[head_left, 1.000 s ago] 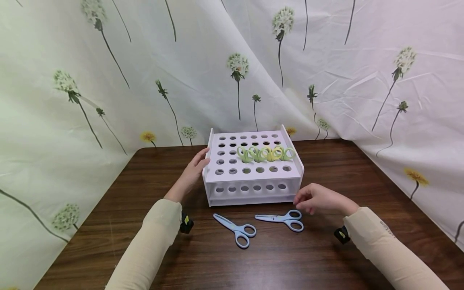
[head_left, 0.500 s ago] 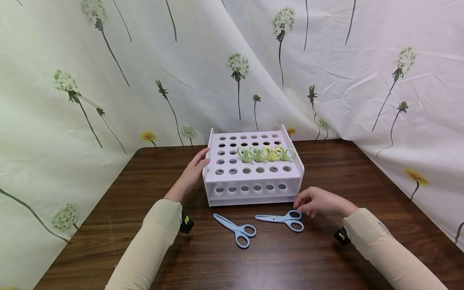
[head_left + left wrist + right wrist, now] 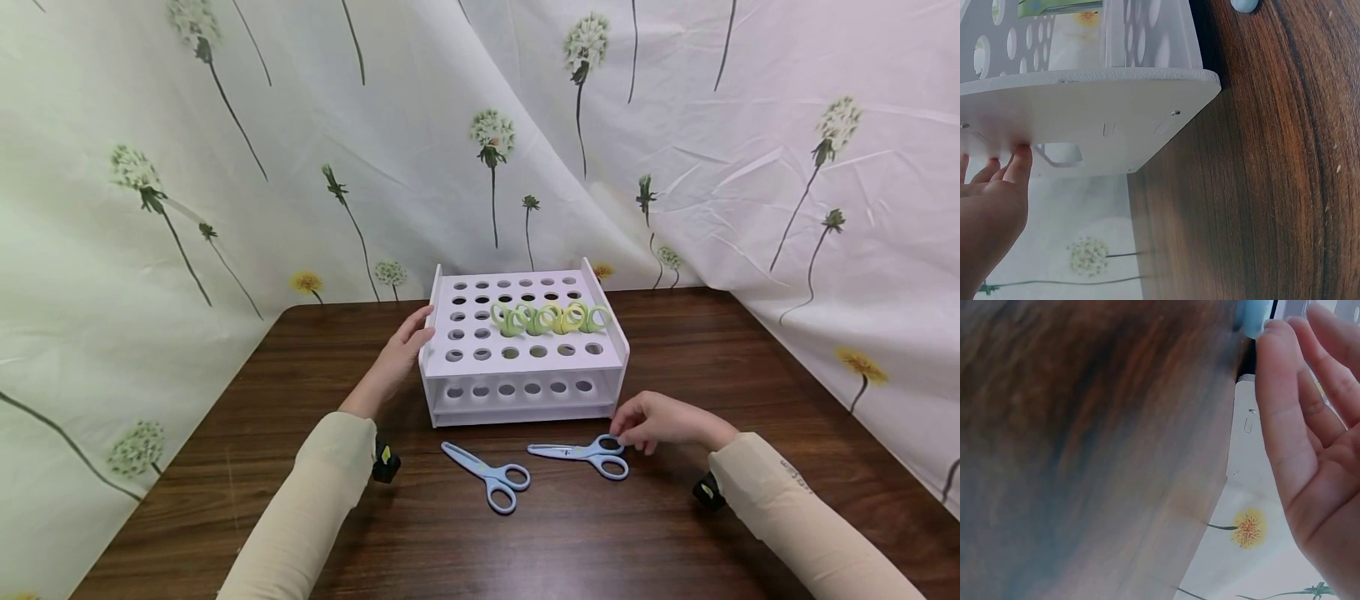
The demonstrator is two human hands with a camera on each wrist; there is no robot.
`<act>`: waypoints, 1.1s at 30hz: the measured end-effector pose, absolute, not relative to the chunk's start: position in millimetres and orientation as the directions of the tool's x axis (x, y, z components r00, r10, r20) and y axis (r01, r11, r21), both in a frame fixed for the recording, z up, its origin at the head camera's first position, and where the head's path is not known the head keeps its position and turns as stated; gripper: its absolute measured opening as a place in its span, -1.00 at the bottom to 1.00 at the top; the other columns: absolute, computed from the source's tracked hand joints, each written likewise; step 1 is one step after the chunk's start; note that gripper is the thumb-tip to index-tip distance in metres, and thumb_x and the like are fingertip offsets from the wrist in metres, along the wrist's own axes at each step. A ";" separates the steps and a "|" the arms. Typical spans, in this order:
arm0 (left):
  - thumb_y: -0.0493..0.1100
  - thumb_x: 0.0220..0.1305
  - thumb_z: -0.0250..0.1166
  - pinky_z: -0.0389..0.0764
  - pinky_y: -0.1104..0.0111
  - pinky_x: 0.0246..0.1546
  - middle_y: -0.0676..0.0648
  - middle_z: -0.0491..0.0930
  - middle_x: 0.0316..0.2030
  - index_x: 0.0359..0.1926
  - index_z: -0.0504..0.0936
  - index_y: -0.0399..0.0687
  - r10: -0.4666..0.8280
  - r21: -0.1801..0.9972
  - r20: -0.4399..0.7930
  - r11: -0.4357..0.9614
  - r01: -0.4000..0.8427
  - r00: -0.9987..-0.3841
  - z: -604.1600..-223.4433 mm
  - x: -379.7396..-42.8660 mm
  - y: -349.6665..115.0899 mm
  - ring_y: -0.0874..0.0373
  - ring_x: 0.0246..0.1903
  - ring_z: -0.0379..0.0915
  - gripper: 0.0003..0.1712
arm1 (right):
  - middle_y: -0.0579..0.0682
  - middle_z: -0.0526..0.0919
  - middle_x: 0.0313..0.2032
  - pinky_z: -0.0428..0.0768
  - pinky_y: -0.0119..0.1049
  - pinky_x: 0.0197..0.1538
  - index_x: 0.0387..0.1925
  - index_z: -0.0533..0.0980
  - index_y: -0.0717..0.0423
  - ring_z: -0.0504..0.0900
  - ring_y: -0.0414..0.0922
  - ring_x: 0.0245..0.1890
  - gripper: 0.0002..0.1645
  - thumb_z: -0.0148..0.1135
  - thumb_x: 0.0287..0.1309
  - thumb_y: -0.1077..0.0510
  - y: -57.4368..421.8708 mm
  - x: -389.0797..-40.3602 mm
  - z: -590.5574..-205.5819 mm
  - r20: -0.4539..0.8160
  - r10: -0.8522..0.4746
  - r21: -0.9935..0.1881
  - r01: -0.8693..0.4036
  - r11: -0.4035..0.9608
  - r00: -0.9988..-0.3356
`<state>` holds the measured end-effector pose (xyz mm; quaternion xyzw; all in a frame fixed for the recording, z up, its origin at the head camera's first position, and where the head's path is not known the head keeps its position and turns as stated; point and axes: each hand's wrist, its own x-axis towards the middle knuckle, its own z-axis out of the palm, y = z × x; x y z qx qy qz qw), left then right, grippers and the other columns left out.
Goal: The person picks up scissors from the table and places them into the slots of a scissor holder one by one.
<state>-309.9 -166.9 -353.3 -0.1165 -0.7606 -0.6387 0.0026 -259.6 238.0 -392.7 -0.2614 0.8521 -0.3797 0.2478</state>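
My left hand (image 3: 406, 343) rests with extended fingers against the left side panel of a white rack (image 3: 467, 372) full of round holes; the left wrist view shows the fingertips at the panel (image 3: 1085, 125). My right hand (image 3: 660, 421) hovers at the rack's front right, fingers loosely bent. Its fingertips are right at the upper handle loop of the blue scissors (image 3: 592, 452), which lie on the table with blades pointing left. In the right wrist view the thumb tip overlaps the blue handle (image 3: 1254, 317), with a gap between thumb and fingers. A second pair of blue scissors (image 3: 489, 475) lies further left.
Several green scissors (image 3: 513, 323) and a yellow pair (image 3: 570, 318) stand in the rack's holes, handles up. The dark wooden table (image 3: 300, 358) ends at a white curtain (image 3: 420, 167) printed with dandelions, behind and on both sides.
My right hand has come slightly lower and nearer me, its fingertips now at the upper loop of the right blue scissors. The left hand, rack and scissors have not moved.
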 end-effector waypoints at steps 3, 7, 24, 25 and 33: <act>-0.15 0.40 -0.05 0.11 0.11 0.20 -0.28 0.05 0.32 0.37 0.11 -0.13 0.175 0.970 0.160 0.153 0.187 -0.972 -353.2 -309.4 -167.0 -0.07 0.24 0.03 -0.44 | 0.03 0.58 -0.53 0.57 -0.22 -0.49 -0.31 0.58 0.24 0.52 -0.12 -0.59 -0.89 0.22 0.10 0.27 237.6 -259.2 -393.2 -0.224 -0.635 -0.776 -0.259 0.575 -0.739; -0.15 0.40 -0.04 0.10 0.12 0.21 -0.27 0.04 0.33 0.37 0.11 -0.13 0.174 0.971 0.164 0.144 0.190 -0.971 -352.5 -308.6 -167.0 -0.05 0.26 0.01 -0.44 | 0.02 0.57 -0.53 0.57 -0.23 -0.48 -0.31 0.58 0.22 0.52 -0.12 -0.57 -0.89 0.23 0.09 0.27 237.6 -258.9 -394.4 -0.238 -0.635 -0.776 -0.250 0.579 -0.735; -0.11 0.41 -0.05 0.06 0.11 0.23 -0.24 0.03 0.34 0.37 0.12 -0.09 0.171 0.971 0.145 0.163 0.173 -0.975 -352.8 -308.4 -168.9 -0.05 0.28 -0.04 -0.44 | -0.03 0.55 -0.55 0.57 -0.24 -0.45 -0.36 0.59 0.16 0.51 -0.15 -0.57 -0.94 0.23 0.07 0.31 236.8 -259.6 -398.8 -0.319 -0.624 -0.760 -0.200 0.618 -0.714; -0.10 0.41 -0.05 0.05 0.10 0.23 -0.23 0.02 0.35 0.37 0.11 -0.09 0.175 0.971 0.142 0.168 0.172 -0.974 -352.9 -308.5 -169.1 -0.05 0.29 -0.05 -0.44 | -0.03 0.55 -0.55 0.57 -0.24 -0.45 -0.37 0.58 0.17 0.51 -0.15 -0.57 -0.94 0.23 0.06 0.32 236.9 -260.0 -399.5 -0.320 -0.624 -0.761 -0.199 0.617 -0.712; -0.09 0.42 -0.07 0.02 0.08 0.24 -0.18 -0.04 0.37 0.39 0.06 -0.03 0.197 0.966 0.131 0.194 0.170 -0.972 -352.3 -308.7 -169.5 -0.05 0.32 -0.12 -0.42 | -0.08 0.51 -0.60 0.54 -0.31 -0.53 -0.48 0.53 0.17 0.47 -0.20 -0.62 -0.91 0.24 -0.02 0.38 234.8 -258.5 -403.1 -0.304 -0.644 -0.762 -0.226 0.606 -0.702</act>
